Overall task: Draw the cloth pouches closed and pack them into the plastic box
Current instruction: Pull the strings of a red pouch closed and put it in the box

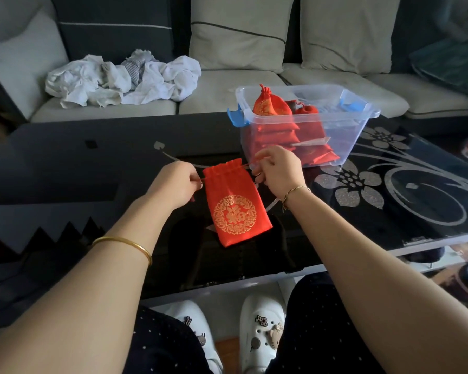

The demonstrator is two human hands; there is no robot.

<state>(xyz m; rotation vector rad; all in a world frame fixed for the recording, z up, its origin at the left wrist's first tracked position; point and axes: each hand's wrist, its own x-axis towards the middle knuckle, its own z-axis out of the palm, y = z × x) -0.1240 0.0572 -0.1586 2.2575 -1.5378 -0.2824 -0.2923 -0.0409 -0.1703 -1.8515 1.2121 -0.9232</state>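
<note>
Right, left grip (177, 182) pinches the cord (201, 179) at 9 o'clock of the pouch (235, 209); right grip (277, 168) pinches the other cord at 3 o'clock, fingers curled tight on both. Pouch lies flat on the bench (92, 163), mouth at 12, partly gathered, not closed. Box (362, 125) stands at 1 o'clock from it, lid off, packed pouches (270, 106) inside. Looks well along; left to do: cinch this one, pack it. Count: one loose pouch, one box, two tied pouches on top, more stacked below, number unclear.
</note>
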